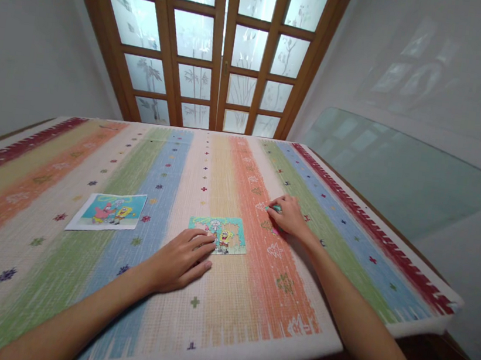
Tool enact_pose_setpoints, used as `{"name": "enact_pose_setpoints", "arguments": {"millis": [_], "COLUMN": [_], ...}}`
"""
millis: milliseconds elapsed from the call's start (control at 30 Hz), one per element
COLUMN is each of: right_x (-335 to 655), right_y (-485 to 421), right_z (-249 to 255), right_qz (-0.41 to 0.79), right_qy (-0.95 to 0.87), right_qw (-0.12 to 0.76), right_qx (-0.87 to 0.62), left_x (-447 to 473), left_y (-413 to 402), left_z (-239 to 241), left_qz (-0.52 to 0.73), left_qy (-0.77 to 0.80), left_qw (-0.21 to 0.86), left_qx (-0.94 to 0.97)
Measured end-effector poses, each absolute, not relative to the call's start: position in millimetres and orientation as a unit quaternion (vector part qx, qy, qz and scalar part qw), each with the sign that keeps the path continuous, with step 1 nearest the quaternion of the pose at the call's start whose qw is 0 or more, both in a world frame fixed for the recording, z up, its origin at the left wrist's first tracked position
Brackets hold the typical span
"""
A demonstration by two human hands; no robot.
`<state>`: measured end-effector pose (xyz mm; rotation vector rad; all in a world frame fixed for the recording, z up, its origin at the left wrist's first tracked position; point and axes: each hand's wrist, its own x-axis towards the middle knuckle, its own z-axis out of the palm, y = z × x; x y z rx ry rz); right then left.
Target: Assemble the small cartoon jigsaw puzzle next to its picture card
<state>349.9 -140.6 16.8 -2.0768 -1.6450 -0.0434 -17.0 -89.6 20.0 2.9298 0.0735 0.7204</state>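
Observation:
A small cartoon jigsaw puzzle [221, 233] lies near the middle of the striped tablecloth [55, 274]. My left hand [181, 259] rests flat beside it, fingers stretched out and touching its lower left edge. My right hand [289, 215] lies to the right of the puzzle, fingers curled in a pinch on a small teal puzzle piece [275, 209]. More small pieces seem to lie under that hand, mostly hidden. A cartoon reference picture [107, 210] lies flat to the left.
The table's right edge [392, 235] and near edge [244, 354] drop to a dark floor. A wooden door with frosted glass panes [222, 48] stands behind the table. A glass sheet [401, 171] leans on the right wall.

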Motion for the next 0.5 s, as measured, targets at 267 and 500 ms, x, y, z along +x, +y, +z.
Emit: {"name": "enact_pose_setpoints", "arguments": {"millis": [267,500], "right_x": [338,283], "right_y": [-142,-158], "right_z": [34,44], "right_qz": [0.123,0.372], "right_qy": [-0.603,-0.653], "right_qw": [0.339,0.339], "right_qx": [-0.711,-0.566], "left_x": [-18,-18], "left_y": [-89,-89], "left_z": [20,18], "left_qz": [0.239,0.236], "left_qy": [0.025,0.029], "left_qw": [0.069,0.067], "left_qx": [0.968,0.969]}}
